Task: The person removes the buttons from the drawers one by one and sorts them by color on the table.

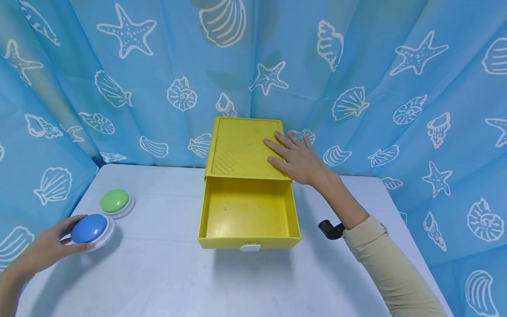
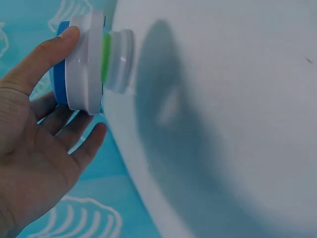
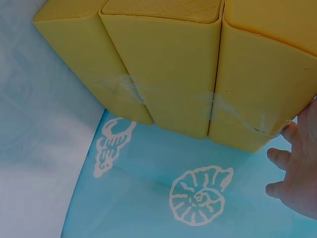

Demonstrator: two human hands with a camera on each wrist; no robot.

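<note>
My left hand (image 1: 49,244) grips a round push button with a blue dome (image 1: 89,229) and white base by its rim, above the table at the left. In the left wrist view the thumb lies on the blue-and-white button (image 2: 81,64) from one side and the fingers from below. A green push button (image 1: 115,201) on a white base rests on the table just behind it. My right hand (image 1: 299,158) lies with spread fingers on the top right edge of a yellow drawer box (image 1: 245,147). The box's top drawer (image 1: 249,211) is pulled out, with nothing inside.
The box consists of yellow units (image 3: 163,69) joined by clear tape. A white-covered table (image 1: 158,273) carries everything. Blue curtains (image 1: 158,66) with white shell prints hang behind and at both sides. A black device (image 1: 332,230) sits on the right wrist.
</note>
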